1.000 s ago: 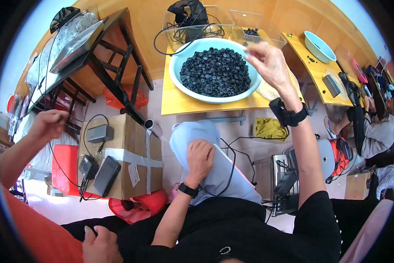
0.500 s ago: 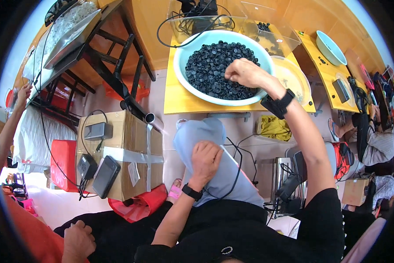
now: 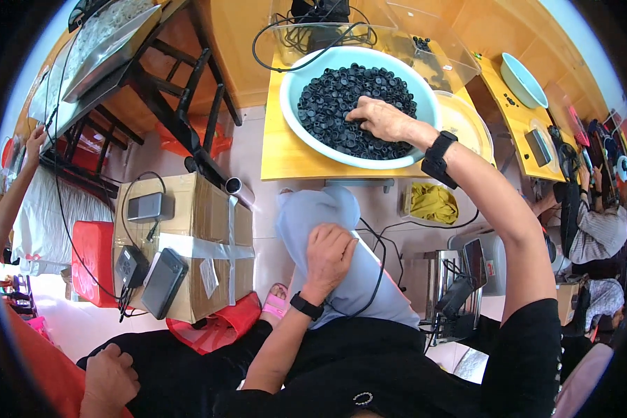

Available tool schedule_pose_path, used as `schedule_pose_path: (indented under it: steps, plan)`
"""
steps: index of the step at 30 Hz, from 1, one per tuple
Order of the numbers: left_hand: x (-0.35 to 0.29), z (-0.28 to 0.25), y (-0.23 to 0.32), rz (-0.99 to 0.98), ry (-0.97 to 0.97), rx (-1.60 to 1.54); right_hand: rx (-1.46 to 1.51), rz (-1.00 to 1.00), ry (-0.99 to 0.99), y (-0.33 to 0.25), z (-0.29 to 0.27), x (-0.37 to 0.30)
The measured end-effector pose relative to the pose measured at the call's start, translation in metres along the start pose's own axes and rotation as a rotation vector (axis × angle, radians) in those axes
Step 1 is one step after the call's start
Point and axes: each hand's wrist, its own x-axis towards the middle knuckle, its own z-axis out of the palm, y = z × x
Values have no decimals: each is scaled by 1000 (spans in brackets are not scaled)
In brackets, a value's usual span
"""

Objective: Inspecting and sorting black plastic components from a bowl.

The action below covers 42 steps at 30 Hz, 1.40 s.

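Observation:
A pale turquoise basin (image 3: 289, 115) full of small black round caps (image 3: 341, 90) stands on the yellow table (image 3: 275, 159). My right hand (image 3: 383, 120) is inside the basin, with its fingertips stretched out and slightly apart on the caps. I see no cap held between them. My left hand (image 3: 329, 252) lies on my knee, over the grey-blue cloth (image 3: 348, 292) on my lap. Its fingers are curled closed, and whatever may be inside them is hidden. Both wrists wear black bands.
Clear plastic bins (image 3: 432, 52) and coiled black cable stand behind the basin. On the left a cardboard box (image 3: 212, 223) carries power banks (image 3: 165, 282). Beneath the table a tub holds yellow cloth (image 3: 432, 202). Another person's hand (image 3: 111, 380) rests at lower left; more people sit at right.
My right hand has moved slightly left across the caps, and its fingers have gone from bunched to stretched out. My left hand stays on my knee. The view has shifted slightly.

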Motion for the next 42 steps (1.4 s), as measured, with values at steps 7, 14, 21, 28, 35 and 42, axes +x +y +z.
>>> schedule_pose_path:
  steps: [7, 14, 21, 28, 35, 42]
  plan:
    - [-8, -7, -14, -14, 52, -6, -22, -51, 48, -14, 20, 27]
    - [-11, 6, -4, 50, 39, 0, 13, 8, 204, 4, 13, 1]
    - [-14, -5, 8, 30, 26, 63, 44, -20, 266, -18, 11, 4]
    - [-16, -11, 16, 46, 34, 73, 67, 29, 327, -18, 3, 0]
    - [-17, 1, 11, 60, 8, 51, 293, 59, 531, -1, -15, -29]
    - [14, -49, 21, -387, -4, -538, 967, -120, 520, -94, -37, -97]
